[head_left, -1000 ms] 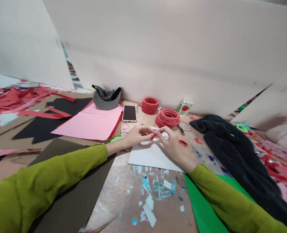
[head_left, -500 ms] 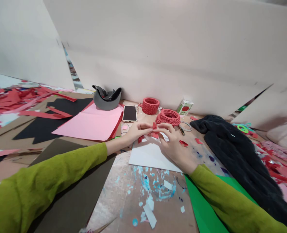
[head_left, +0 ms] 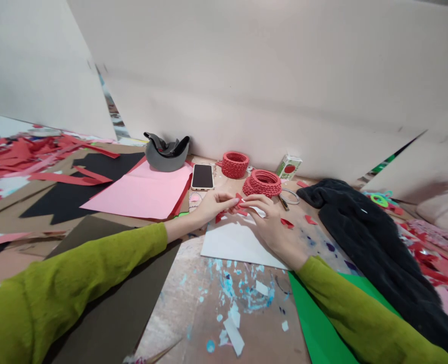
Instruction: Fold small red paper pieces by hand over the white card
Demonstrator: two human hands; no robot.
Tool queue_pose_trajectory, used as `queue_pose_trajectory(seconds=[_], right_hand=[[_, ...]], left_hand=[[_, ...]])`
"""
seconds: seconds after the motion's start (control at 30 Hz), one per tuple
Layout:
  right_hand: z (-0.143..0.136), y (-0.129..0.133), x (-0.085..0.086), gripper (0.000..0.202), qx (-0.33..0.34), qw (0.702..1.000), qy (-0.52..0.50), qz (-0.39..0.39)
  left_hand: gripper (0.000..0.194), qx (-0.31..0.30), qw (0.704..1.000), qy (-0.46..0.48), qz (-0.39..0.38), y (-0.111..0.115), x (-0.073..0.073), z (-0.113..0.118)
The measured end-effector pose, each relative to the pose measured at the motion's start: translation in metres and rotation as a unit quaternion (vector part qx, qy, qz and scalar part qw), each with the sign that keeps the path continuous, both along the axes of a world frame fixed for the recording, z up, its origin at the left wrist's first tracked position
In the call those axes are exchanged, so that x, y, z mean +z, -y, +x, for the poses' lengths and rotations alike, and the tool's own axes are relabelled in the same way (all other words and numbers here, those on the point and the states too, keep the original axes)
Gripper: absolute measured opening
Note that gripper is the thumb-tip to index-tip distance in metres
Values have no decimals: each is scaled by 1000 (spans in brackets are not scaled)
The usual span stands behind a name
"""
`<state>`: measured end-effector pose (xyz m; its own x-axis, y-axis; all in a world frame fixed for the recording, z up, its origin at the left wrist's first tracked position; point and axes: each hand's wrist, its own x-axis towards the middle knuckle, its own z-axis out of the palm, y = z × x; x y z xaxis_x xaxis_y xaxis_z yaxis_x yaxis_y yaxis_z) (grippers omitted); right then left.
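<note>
Both hands meet over a white sheet of paper, with a small folded piece of red paper pinched between their fingertips. My left hand comes in from the left, thumb and fingers closed on the red piece. From the right, my right hand grips the same piece between thumb and fingertips. More red paper shows just under the fingers, partly hidden. To the right of my right hand lies a loose red scrap, and another red scrap sits beyond it.
Behind the hands stand two coiled red rings, one farther left, plus a small carton. Left are a phone, a grey cap and pink paper. Black fuzzy cloth and a green sheet lie right.
My fingers have shifted slightly on the red paper piece, which is now turned a little and sits slightly farther left. Everything else looks the same.
</note>
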<state>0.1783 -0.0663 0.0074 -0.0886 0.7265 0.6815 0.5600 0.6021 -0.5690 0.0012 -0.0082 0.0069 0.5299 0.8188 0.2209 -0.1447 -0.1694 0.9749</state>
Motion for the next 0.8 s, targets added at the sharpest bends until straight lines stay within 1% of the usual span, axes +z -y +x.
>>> queue_pose_trajectory(seconds=[0.1,0.2,0.3,0.5,0.6,0.8], right_hand=[[0,-2,-1,11,-6,999,-44,-7],[1,-5,-3,7,-8,996,-80,-32],[2,-9,-5,12,1,994,-96,-59],[6,-13,-10,16,26,987,-134,-81],[6,-13,-11,18,31,986,-138,-88],[6,-13,-10,16,31,989,-118,-84]], left_hand=[[31,-6,1000,-8,-5,-1,-2,0],[32,-16,1000,-9,-5,-2,-4,1],[32,-18,1000,-15,10,-2,-5,0],[29,-33,999,-25,25,0,-3,-1],[29,-33,998,-39,32,1,-2,-1],[34,-40,991,-113,56,3,4,-2]])
